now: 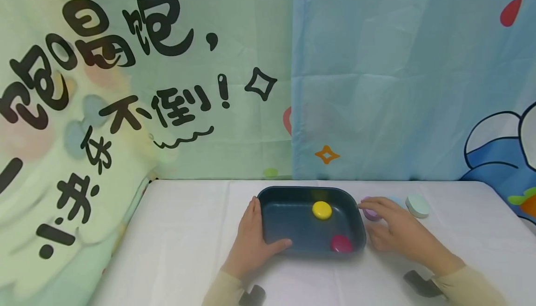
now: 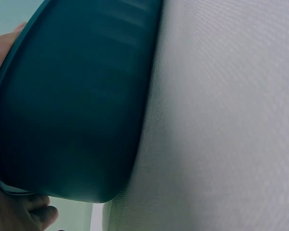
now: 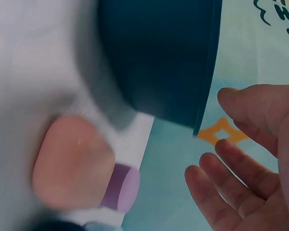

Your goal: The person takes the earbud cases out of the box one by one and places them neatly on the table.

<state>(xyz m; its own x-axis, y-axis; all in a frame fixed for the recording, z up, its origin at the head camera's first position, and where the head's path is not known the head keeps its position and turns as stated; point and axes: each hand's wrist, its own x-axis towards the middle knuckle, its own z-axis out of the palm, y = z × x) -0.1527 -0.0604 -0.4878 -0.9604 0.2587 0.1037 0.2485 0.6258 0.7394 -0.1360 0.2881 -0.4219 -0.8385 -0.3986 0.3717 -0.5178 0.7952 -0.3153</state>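
Observation:
A dark teal rectangular tray (image 1: 289, 222) sits on the white cloth, a yellow round piece (image 1: 322, 210) and a magenta round piece (image 1: 341, 244) inside it at the right. My left hand (image 1: 251, 245) grips its left end, the fingers along the outer wall and the thumb over the front rim. Just beyond the right wall is my right hand (image 1: 398, 229), holding nothing; in the right wrist view its thumb and fingers are spread apart. Near it lie a purple piece (image 3: 123, 187), partly covered in the head view, and a salmon-coloured rounded piece (image 3: 72, 163), hidden there.
Behind the right hand lie a mint-green short cylinder (image 1: 418, 206) and a light blue piece (image 1: 395, 201), mostly covered. A printed curtain (image 1: 251, 27) hangs along the far edge of the white-covered table (image 1: 176, 250).

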